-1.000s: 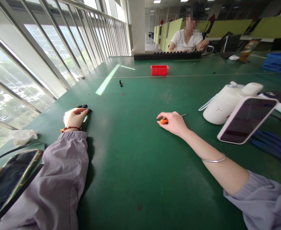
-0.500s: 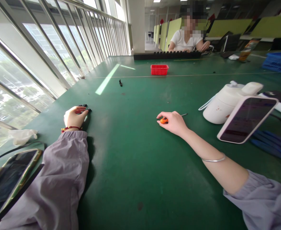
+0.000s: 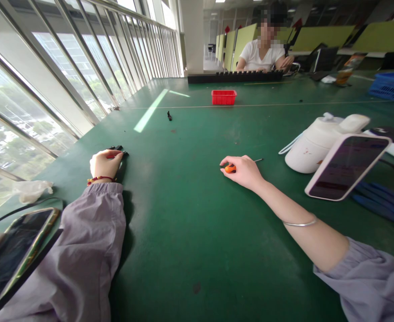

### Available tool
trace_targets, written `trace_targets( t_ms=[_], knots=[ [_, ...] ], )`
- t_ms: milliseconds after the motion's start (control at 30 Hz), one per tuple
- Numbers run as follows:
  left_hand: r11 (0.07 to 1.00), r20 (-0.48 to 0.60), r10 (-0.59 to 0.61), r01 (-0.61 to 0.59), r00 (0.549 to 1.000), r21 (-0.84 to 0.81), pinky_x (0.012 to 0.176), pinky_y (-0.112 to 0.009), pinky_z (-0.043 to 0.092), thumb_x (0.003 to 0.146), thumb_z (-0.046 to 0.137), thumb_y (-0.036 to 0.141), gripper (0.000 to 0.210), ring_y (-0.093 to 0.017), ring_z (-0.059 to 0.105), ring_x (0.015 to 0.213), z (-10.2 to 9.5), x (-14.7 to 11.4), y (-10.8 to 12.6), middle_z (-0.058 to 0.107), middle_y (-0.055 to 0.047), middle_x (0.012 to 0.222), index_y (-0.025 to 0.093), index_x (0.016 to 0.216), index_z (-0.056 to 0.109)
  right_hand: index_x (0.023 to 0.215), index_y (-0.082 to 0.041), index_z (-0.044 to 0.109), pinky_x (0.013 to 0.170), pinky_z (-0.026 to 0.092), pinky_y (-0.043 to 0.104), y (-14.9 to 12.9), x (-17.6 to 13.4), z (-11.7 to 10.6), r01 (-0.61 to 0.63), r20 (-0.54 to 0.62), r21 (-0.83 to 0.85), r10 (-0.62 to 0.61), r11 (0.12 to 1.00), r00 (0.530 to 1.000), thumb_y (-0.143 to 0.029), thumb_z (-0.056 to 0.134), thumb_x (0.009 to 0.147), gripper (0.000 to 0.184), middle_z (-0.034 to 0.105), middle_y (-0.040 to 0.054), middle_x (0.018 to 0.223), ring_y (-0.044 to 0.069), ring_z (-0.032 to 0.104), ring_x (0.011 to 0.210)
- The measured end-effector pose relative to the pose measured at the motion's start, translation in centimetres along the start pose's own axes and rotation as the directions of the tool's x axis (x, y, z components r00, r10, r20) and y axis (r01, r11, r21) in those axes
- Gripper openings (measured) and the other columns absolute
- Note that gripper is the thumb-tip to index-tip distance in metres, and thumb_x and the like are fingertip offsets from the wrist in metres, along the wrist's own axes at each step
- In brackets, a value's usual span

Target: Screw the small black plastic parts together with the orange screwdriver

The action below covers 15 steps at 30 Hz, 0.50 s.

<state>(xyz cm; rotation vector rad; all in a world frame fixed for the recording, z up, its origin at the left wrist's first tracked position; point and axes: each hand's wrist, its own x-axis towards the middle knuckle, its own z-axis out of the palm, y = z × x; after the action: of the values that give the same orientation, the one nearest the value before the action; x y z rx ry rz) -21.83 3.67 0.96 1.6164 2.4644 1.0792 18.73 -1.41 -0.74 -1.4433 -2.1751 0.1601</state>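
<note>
1. While the head view is my only one, it shows me little change over the last second: the left hand's fingers have flexed slightly at a black part on the bench, and the right hand has kept its pose. I judge that to be small, careful handling on the left, with the right side at rest.
2. I see the left fingers bent over the black part; the hand hides most of it, so I cannot tell whether they grip or merely touch.
3. I have the right hand curled around the screwdriver, its shaft poking out toward the flask.
4. Beyond the hands I see a red box and, at the right edge, a blue basket; I cannot make out either one's contents. Nor can I see inside the flask, just behind a phone.
</note>
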Motion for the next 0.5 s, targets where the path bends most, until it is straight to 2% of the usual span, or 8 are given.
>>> trace_targets(
  t_ms=[500],
  knots=[
    [1.000, 0.005, -0.001, 0.001, 1.000, 0.024, 0.083, -0.026, 0.046, 0.071, 0.061, 0.031, 0.028, -0.016, 0.061, 0.085, -0.12, -0.30, 0.31, 0.070, 0.000, 0.088, 0.019, 0.094, 0.072, 0.085, -0.023, 0.065, 0.080, 0.041, 0.035, 0.00, -0.01, 0.05, 0.004, -0.004, -0.001, -0.004, 1.000, 1.000, -0.028, 0.061, 0.077, 0.010, 0.072, -0.0004, 0.083, 0.019, 0.064, 0.075]
  ],
)
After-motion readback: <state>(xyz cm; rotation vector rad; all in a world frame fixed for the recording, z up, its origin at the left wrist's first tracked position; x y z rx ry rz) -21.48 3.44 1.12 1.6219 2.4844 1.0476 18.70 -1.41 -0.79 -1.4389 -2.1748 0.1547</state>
